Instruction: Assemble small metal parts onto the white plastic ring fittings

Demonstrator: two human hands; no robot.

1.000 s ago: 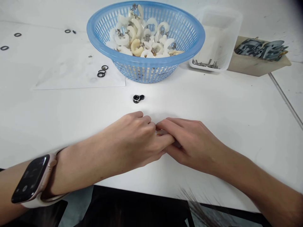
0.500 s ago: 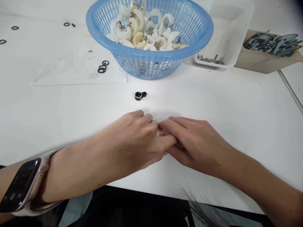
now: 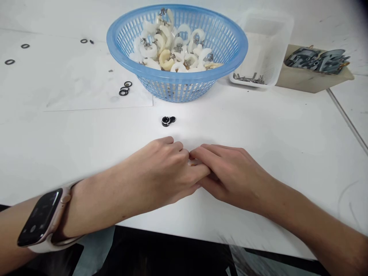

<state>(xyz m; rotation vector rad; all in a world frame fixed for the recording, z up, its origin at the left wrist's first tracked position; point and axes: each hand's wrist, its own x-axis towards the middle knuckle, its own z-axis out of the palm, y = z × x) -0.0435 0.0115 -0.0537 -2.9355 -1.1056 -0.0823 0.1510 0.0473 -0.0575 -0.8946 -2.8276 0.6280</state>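
My left hand (image 3: 163, 172) and my right hand (image 3: 230, 174) rest on the white table (image 3: 273, 126) near its front edge, fingertips pressed together. Both have their fingers curled closed around something small that is hidden between them. A smartwatch (image 3: 43, 218) is on my left wrist. A small black and silver part (image 3: 168, 120) lies on the table just beyond my hands, touched by neither. Further back stands a blue plastic basket (image 3: 230, 57) filled with several white curved parts with metal fittings.
Black rubber rings (image 3: 124, 89) lie left of the basket on a white sheet, with more rings (image 3: 9, 61) at the far left. A clear tray (image 3: 267, 42) with metal pins and a beige box (image 3: 304, 78) of grey metal parts stand at the back right.
My hands have stayed together in the same spot. Only the camera view has shifted slightly.
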